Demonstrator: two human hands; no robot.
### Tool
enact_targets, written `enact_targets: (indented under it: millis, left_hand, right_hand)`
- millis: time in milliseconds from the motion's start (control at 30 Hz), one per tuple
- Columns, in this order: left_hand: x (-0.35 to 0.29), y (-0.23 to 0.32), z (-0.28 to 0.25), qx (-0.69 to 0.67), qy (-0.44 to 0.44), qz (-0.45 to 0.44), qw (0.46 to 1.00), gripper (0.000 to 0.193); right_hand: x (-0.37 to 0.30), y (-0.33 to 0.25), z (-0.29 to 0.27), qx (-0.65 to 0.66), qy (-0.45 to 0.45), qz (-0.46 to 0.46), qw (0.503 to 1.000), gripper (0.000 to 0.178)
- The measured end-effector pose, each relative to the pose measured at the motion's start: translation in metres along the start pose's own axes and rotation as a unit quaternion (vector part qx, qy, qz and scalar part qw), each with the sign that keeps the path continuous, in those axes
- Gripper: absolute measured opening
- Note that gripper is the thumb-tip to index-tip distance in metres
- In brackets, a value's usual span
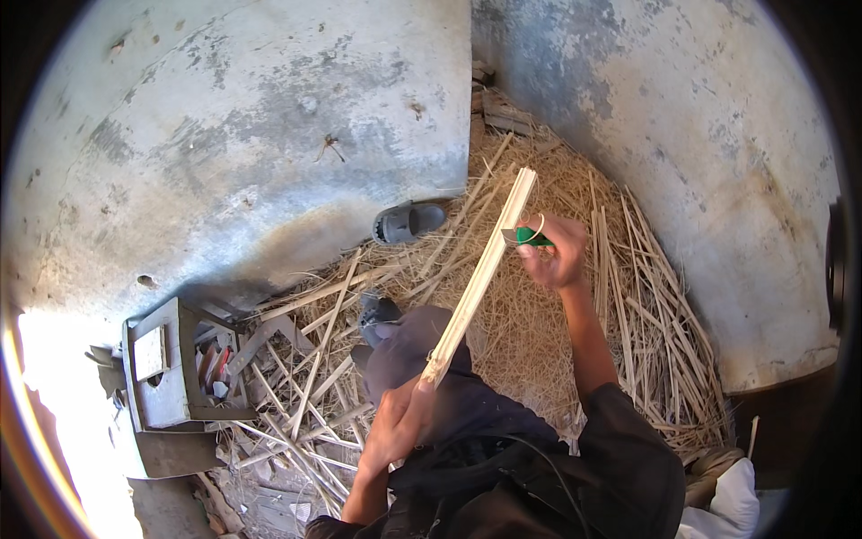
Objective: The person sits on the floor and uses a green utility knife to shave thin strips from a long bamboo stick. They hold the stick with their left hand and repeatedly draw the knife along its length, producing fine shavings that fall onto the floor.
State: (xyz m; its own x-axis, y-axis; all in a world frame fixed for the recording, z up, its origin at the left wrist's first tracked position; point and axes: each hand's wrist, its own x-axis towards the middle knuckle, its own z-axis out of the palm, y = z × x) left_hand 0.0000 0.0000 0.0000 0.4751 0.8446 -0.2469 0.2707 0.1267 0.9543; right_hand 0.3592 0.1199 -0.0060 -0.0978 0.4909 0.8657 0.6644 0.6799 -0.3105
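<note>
A long pale strip of split wood or bamboo (485, 269) slants up and away from my lap. My left hand (399, 426) is closed around its near end, where the fibres look frayed. Farther up, my right hand (558, 255) grips a small knife with a green handle (532, 237). The short grey blade (510, 236) meets the strip's right edge, below its far end. A thin pale curl of shaving (540, 225) loops beside the knife. My bent leg (413, 346) in dark cloth lies under the strip.
Shavings (525, 332) and loose sticks (310, 404) cover the floor, with a long pile of strips (660, 346) at the right. A grey clog (409, 223) lies near the stained wall (269, 135). At the left stands an open wooden box (171, 359) with tools inside.
</note>
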Motion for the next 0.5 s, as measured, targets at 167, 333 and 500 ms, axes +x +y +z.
enact_targets:
  millis: [167, 333, 500]
  left_hand:
    - [-0.002, 0.003, -0.002, -0.014, -0.007, 0.005, 1.000, 0.053]
    - [-0.006, -0.017, -0.006, 0.009, -0.051, 0.007, 0.999, 0.053]
    - [-0.009, -0.014, -0.003, 0.038, -0.037, 0.012, 0.999, 0.050]
  right_hand:
    - [0.010, 0.007, 0.006, -0.004, 0.060, -0.012, 0.998, 0.042]
    - [0.000, 0.074, -0.032, -0.094, 0.128, 0.269, 0.950, 0.052]
    - [0.000, 0.082, -0.048, -0.121, 0.115, 0.308, 0.937, 0.043]
